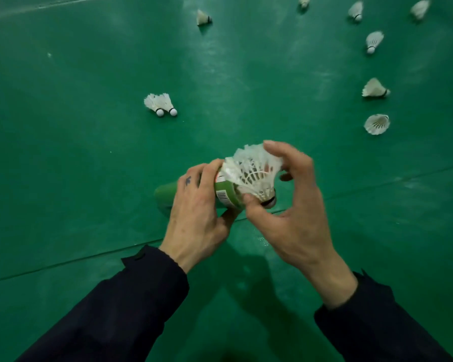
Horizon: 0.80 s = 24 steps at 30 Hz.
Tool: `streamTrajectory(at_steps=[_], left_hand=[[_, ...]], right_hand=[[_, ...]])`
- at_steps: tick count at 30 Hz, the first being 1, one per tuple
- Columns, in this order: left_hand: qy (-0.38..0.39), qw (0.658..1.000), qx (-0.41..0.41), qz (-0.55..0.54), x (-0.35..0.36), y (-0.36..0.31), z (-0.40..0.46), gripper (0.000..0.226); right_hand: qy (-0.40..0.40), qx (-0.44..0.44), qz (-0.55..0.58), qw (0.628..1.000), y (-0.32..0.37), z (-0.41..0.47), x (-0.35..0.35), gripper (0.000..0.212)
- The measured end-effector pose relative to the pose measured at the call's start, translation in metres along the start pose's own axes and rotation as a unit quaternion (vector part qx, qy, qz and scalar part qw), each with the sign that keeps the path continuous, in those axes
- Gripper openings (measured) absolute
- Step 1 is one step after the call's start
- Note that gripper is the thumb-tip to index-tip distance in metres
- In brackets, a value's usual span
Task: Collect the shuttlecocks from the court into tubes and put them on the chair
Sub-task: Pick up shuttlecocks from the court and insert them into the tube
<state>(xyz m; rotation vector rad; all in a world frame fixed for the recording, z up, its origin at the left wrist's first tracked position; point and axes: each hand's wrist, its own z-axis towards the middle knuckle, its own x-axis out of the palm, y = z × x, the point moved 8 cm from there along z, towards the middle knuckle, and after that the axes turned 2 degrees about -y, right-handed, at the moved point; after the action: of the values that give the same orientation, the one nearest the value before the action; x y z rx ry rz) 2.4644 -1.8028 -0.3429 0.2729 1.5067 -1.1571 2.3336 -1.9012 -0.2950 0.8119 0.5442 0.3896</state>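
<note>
A: Why do we stand over this stretch of floor (76, 152)?
B: Loose shuttlecocks (160, 104) lie scattered ahead; we fill the tube (226, 195) here.
A: And our grip?
B: Our left hand (196, 212) wraps the tube, mouth tilted rightward; our right hand (293, 205) pinches a shuttlecock (251, 173) at that mouth, seemingly to feed it in.

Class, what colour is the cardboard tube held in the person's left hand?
Green, with a white barcode label near its mouth: the cardboard tube, gripped by the left hand, shows best in the head view.
</note>
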Motion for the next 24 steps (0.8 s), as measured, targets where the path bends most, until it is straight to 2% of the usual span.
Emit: streamTrajectory(at_steps=[2, 4, 8, 10, 14, 16, 20, 22, 24], left_hand=[[-0.019, 0.999, -0.007, -0.033, -0.008, -0.002, -0.006, 0.080], [-0.029, 0.999, -0.004, -0.040, -0.016, -0.006, -0.010, 0.083], [-0.025, 0.997, -0.003, -0.070, -0.024, -0.011, -0.015, 0.082], [-0.037, 0.997, 0.004, -0.071, -0.028, -0.011, -0.015, 0.081], [-0.032, 0.998, 0.009, -0.054, -0.029, -0.006, -0.017, 0.080], [-0.034, 0.999, 0.020, -0.031, -0.030, -0.007, -0.019, 0.080], [-0.042, 0.999, 0.021, -0.026, -0.038, -0.008, -0.019, 0.080], [-0.038, 0.999, 0.027, -0.018, -0.038, -0.011, -0.020, 0.077], [-0.023, 0.999, 0.032, 0.002, -0.034, -0.012, -0.023, 0.079]], right_hand=[[-0.067, 0.012, 0.054, 0.996, 0.006, 0.000, -0.011, 0.067], [-0.094, 0.026, 0.065, 0.993, 0.007, -0.002, -0.016, 0.059], [-0.026, -0.033, -0.111, 0.993, 0.025, -0.005, -0.005, 0.027], [0.026, -0.071, -0.175, 0.982, 0.034, -0.008, 0.004, 0.029], [0.090, -0.048, -0.201, 0.974, 0.034, -0.012, 0.010, 0.039], [0.075, -0.054, -0.192, 0.977, 0.037, -0.014, 0.005, 0.041], [-0.007, -0.101, -0.152, 0.983, 0.054, -0.023, -0.012, 0.037], [0.039, -0.106, -0.175, 0.978, 0.055, -0.024, -0.002, 0.034], [0.121, -0.071, -0.211, 0.967, 0.050, -0.022, 0.012, 0.034]])
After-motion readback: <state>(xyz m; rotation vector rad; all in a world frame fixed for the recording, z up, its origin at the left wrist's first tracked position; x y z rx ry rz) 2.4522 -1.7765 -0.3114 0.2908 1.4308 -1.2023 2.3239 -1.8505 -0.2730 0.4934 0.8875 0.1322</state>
